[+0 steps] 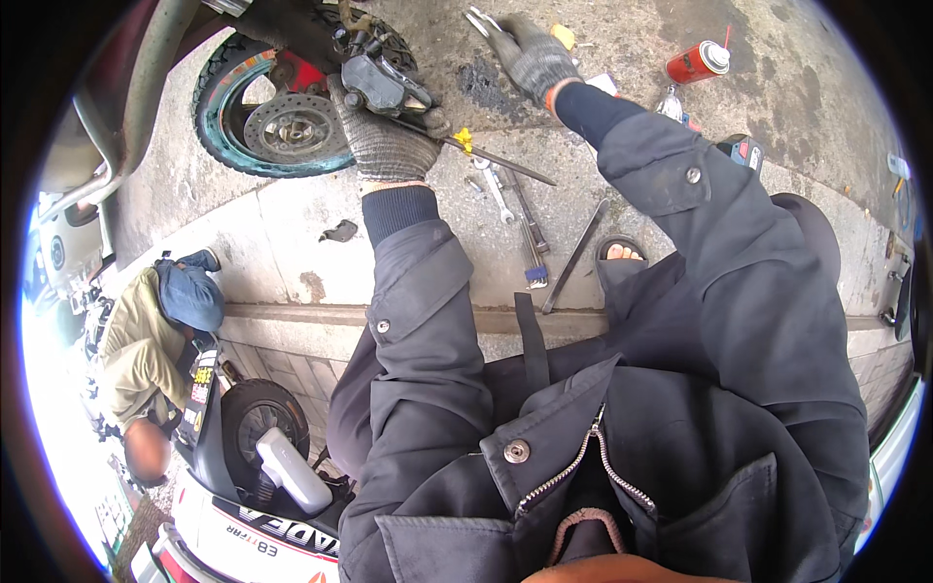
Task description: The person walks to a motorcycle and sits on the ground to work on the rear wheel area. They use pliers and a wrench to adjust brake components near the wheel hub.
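Note:
My left hand [389, 146], in a grey knit glove, is closed around a dark grey brake caliper [374, 85] beside the wheel's brake disc [294, 124]. A long thin metal rod [505, 165] extends rightward from under this hand, with something yellow [465, 140] near it. Further right, my gloved right hand [533, 60] reaches over the ground next to a dark oily stain [483, 85]. Thin, shiny metal pieces [478, 19] stick out at its fingertips; their exact kind is unclear. The teal-rimmed wheel [209, 107] is partly hidden by the frame and caliper.
A wrench [500, 194], a blue-ended tool [535, 267] and a flat dark bar [575, 255] lie before me. A red spray can [695, 62] and a power tool battery [744, 153] are at right. Lower left, a person [146, 340] bends beside a white scooter [253, 534].

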A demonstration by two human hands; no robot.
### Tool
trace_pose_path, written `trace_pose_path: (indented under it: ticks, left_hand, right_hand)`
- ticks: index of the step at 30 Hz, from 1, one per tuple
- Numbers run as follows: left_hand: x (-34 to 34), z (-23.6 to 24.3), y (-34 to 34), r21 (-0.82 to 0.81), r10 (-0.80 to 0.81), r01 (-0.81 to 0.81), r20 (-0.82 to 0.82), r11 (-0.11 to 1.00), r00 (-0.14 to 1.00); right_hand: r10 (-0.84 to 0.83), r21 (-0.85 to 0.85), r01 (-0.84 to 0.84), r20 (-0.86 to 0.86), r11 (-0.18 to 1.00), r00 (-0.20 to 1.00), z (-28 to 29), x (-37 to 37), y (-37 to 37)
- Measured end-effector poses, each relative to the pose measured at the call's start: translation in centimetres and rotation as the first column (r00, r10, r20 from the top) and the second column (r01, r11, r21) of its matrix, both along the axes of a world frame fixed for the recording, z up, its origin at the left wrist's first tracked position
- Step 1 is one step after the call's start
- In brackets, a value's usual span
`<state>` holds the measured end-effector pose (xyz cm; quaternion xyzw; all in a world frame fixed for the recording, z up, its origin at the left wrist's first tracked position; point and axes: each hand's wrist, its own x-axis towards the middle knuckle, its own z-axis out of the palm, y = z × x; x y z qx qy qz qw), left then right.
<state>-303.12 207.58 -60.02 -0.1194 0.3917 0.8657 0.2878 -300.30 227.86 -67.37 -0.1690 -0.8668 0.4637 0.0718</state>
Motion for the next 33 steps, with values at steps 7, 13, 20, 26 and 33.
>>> trace_pose_path:
  ticks: [7, 13, 20, 26, 33]
  left_hand:
    - [0.6, 1.0, 1.6, 0.008, 0.161, -0.161, -0.007, 0.987, 0.987]
    - [0.4, 1.5, 0.7, 0.121, -0.059, 0.062, -0.023, 0.991, 0.998]
    - [0.5, 1.7, 2.0, 0.013, 0.142, -0.144, 0.078, 0.990, 0.987]
    - [-0.2, 1.9, 2.4, 0.065, 0.199, -0.205, 0.091, 0.977, 0.976]
    - [0.4, 1.0, 4.2, -0.216, 0.329, -0.315, 0.030, 0.924, 0.944]
  right_hand:
    - [0.128, -0.055, -0.148, -0.269, 0.988, 0.955, 6.2, 0.5, -4.8]
    - [0.160, -0.150, -0.213, -0.304, 0.965, 0.939, 5.1, 0.7, -4.7]
    - [0.198, 0.084, -0.183, -0.232, 0.980, 0.952, 5.5, 1.1, -5.0]
    - [0.394, 0.342, -0.397, 0.079, 0.852, 0.916, 8.0, 0.7, -3.5]
    - [0.566, 0.561, -0.517, 0.102, 0.646, 0.818, 12.9, -1.7, -1.4]
